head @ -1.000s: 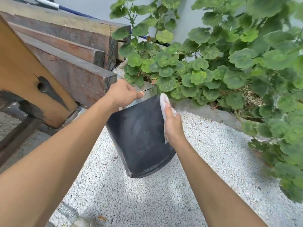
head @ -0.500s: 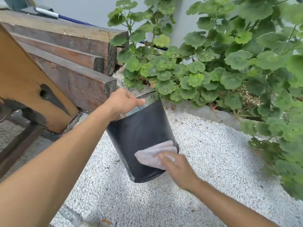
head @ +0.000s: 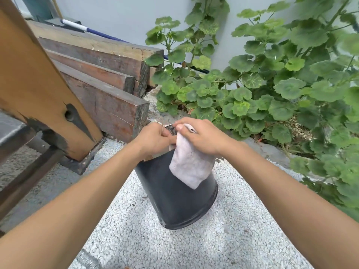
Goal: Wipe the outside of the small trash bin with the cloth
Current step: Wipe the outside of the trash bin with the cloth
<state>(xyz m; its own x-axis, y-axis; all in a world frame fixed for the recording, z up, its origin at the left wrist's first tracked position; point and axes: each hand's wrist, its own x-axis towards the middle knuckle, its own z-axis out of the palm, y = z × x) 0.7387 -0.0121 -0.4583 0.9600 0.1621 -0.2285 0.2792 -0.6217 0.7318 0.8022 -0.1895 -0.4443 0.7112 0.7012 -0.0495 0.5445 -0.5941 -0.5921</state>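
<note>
The small black trash bin [head: 174, 199] with a shiny metal rim is held tilted above the white gravel, its bottom toward me. My left hand [head: 155, 137] grips the bin's rim on the left side. My right hand [head: 202, 136] lies over the top of the rim, clutching a pale cloth [head: 189, 166]. The cloth hangs down from that hand over the upper right of the bin's dark side. Both hands touch at the rim and hide most of it.
Stacked wooden beams [head: 104, 98] and a slanted orange-brown post [head: 38, 90] stand on the left. Leafy green plants [head: 272, 94] fill the right and back against a grey wall. White gravel [head: 223, 245] covers the ground under the bin.
My right hand has gone from the bin's lower side up to the rim with the cloth, which now drapes down. The bin sits lower and nearer in view.
</note>
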